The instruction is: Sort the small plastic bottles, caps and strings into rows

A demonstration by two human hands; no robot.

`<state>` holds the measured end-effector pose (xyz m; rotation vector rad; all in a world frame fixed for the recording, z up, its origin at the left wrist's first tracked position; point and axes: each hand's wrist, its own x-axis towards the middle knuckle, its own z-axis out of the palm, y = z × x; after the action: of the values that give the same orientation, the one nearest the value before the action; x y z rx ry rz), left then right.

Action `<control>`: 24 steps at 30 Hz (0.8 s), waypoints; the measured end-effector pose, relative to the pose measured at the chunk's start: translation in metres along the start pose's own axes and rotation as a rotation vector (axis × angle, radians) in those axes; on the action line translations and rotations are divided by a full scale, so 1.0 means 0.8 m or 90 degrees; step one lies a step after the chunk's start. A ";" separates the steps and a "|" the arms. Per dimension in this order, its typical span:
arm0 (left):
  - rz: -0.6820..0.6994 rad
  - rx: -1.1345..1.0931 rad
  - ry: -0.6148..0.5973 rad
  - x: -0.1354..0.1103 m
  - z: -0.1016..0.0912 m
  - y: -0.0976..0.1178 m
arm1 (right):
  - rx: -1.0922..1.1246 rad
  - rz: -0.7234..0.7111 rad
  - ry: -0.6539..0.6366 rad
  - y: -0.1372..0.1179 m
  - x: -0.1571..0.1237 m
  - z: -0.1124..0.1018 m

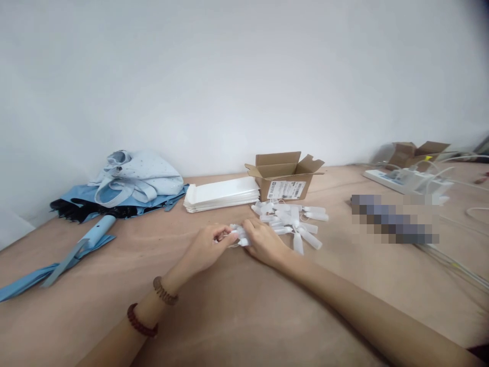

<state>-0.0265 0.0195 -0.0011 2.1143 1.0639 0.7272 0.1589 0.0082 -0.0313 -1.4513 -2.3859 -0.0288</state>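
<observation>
Far L: blue umbrella, laid on the tabletop, its handle toward the near side. Pale blue bag rests on top of its fabric. Next R, toward the back: stack of flat white boxes, R end against or just beside the carton listed below.

L hand: low over the tabletop, in front of the stack, 2 bands on wrist/forearm, 1 brown coiled band and 1 dark red braided band. L thumb and index are pinched together on the L end of the clear plastic pcs. The other L fingers are curled under the palm, partly hidden.

Clear plastic pcs: located between the 2 hands, L end at the L thumb tip, R side against the R fingers. Exact qty unclear (blur).

R hand: back of hand up, fingers bent around the R side of the pcs, touching. Fingertips partly hidden; can't tell if clamped.

Behind the R hand: carton, flaps up, white label on front. Just R of the hand: loose pile of translucent tubes, approx. in front of carton.

Far R: pixelated item, then white power strip w/ cables, 2nd carton behind it.
</observation>
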 end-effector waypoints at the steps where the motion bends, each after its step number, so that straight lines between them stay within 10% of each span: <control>1: 0.002 0.012 0.003 0.001 0.000 0.000 | -0.001 0.000 -0.001 0.000 0.000 -0.001; 24: -0.049 -0.092 -0.007 0.005 0.003 -0.002 | -0.055 0.017 -0.016 -0.007 -0.001 -0.007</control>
<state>-0.0235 0.0229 -0.0031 1.9426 1.0480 0.7317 0.1558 0.0033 -0.0258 -1.5306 -2.4123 -0.1077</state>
